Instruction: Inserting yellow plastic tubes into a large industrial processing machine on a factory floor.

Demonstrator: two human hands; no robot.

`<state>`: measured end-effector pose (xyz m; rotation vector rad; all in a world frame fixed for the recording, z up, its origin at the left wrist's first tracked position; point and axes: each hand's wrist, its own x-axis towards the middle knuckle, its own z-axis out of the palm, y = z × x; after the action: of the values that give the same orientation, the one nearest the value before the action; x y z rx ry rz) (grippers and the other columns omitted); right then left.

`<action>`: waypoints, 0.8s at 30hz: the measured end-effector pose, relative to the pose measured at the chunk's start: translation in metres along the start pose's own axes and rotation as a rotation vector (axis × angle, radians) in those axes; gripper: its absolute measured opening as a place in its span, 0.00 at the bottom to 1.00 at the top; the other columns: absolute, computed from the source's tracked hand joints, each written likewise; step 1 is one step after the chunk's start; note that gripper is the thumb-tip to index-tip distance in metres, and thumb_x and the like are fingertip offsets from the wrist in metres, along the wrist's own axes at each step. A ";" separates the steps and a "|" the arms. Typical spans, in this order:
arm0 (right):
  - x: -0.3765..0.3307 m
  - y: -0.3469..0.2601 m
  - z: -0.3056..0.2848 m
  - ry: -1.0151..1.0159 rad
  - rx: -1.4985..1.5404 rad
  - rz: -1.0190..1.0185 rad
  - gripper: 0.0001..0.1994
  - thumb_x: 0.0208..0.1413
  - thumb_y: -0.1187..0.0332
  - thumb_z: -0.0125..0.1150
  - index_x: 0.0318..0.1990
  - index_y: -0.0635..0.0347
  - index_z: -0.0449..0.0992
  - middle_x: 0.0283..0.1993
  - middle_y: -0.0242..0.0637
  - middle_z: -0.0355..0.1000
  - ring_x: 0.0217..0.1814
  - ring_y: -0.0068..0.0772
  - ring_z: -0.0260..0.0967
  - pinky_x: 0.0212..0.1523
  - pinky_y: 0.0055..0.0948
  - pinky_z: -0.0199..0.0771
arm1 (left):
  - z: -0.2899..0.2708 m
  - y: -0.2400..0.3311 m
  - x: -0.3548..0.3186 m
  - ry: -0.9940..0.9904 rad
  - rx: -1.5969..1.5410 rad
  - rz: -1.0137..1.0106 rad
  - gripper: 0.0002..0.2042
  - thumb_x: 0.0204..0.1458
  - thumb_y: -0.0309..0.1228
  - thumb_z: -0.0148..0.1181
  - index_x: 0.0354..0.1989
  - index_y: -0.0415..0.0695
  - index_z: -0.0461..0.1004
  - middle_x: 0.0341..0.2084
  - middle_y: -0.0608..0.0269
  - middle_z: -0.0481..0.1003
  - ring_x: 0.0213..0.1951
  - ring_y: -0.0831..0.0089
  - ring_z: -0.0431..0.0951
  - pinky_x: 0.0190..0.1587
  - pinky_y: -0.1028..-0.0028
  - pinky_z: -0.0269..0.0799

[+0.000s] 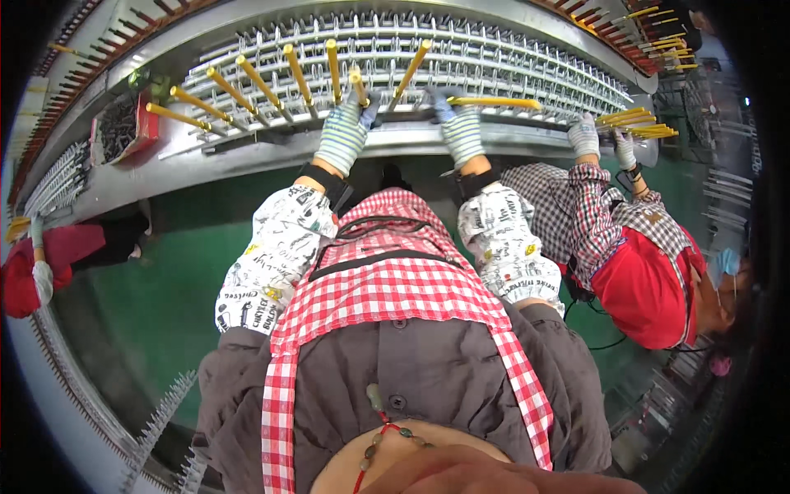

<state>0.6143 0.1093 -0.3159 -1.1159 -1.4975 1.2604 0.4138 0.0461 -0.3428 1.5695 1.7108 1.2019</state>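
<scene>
My left hand (pixel 344 132), in a pale striped glove with grey-blue fingertips, is closed around the lower end of a yellow-topped rod (pixel 357 80) that points up toward me. My right hand (pixel 461 130), gloved alike, pinches one end of another yellow rod (pixel 498 103), which lies nearly level and points right. Both hands are at the near edge of a metal rack (pixel 510 70) with rows of bars and small upright hooks. Several yellow-topped rods (pixel 257 78) lean outward along the rack's near side, left of my left hand, and one more rod (pixel 410 76) stands between my hands.
The rack rests on a metal bench (pixel 271 155). A red box (pixel 132 128) of dark small parts sits at the left. On my right, a co-worker in red (pixel 638 284) has gloved hands at a bundle of yellow rods (pixel 638 121). Another person (pixel 33 272) works at far left. The floor (pixel 189 239) is green.
</scene>
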 end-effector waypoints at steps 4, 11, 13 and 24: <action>-0.004 0.013 0.013 -0.026 0.028 0.287 0.16 0.53 0.54 0.59 0.34 0.59 0.73 0.18 0.32 0.70 0.16 0.21 0.67 0.18 0.19 0.65 | -0.001 0.016 -0.004 -0.083 0.216 -0.158 0.14 0.55 0.38 0.51 0.43 0.42 0.68 0.17 0.56 0.74 0.23 0.61 0.76 0.29 0.64 0.70; -0.007 0.002 0.013 -0.006 -0.256 -0.187 0.17 0.55 0.53 0.50 0.34 0.59 0.72 0.26 0.46 0.72 0.30 0.46 0.71 0.35 0.39 0.70 | -0.022 0.066 -0.009 0.068 -0.384 -0.103 0.15 0.57 0.41 0.49 0.41 0.43 0.73 0.20 0.66 0.71 0.17 0.80 0.70 0.21 0.78 0.65; -0.001 -0.001 0.013 -0.106 -0.403 -0.024 0.17 0.55 0.52 0.50 0.35 0.58 0.72 0.28 0.47 0.72 0.32 0.50 0.70 0.37 0.42 0.69 | -0.018 0.051 -0.008 0.015 -0.255 -0.143 0.14 0.57 0.41 0.49 0.39 0.42 0.73 0.17 0.67 0.70 0.16 0.81 0.69 0.20 0.78 0.64; -0.024 -0.023 -0.001 -0.389 -0.322 0.172 0.23 0.51 0.62 0.55 0.53 0.63 0.64 0.43 0.55 0.71 0.44 0.50 0.70 0.45 0.38 0.70 | 0.001 -0.004 -0.021 -0.024 -0.195 -0.192 0.21 0.54 0.51 0.50 0.31 0.41 0.70 0.10 0.67 0.65 0.11 0.79 0.67 0.15 0.78 0.63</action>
<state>0.6189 0.0837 -0.2940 -1.2785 -1.9831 1.4487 0.4168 0.0266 -0.3503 1.2701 1.6338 1.2062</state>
